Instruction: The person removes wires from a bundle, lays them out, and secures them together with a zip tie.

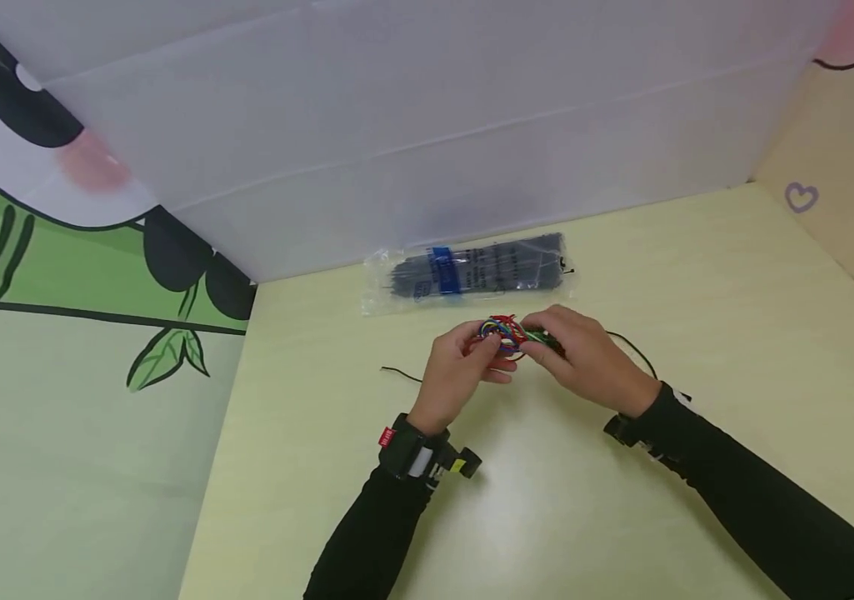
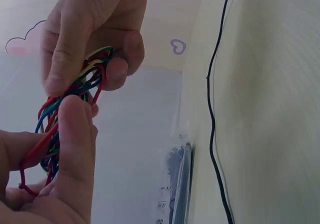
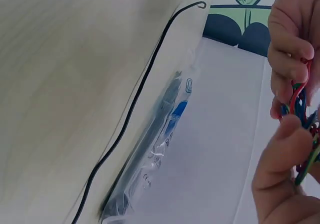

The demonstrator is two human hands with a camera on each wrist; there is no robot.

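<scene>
A bundle of thin red, blue, green and yellow wires (image 1: 501, 329) is held up between both hands above the table. My left hand (image 1: 451, 367) pinches its left side between thumb and fingers. My right hand (image 1: 591, 354) grips the right end, where green strands show. Up close in the left wrist view, the wires (image 2: 77, 90) lie in loops, and a red strand crosses the left fingers. Behind and below the hands, a long thin black strand (image 3: 137, 94) lies on the table, bent into a small hook at one end.
A clear plastic bag of dark grey, thin strips (image 1: 509, 265) with a blue band lies at the back of the pale table (image 1: 307, 467), against a white wall (image 1: 434, 108). A side wall stands at the right, and a painted wall is at the left.
</scene>
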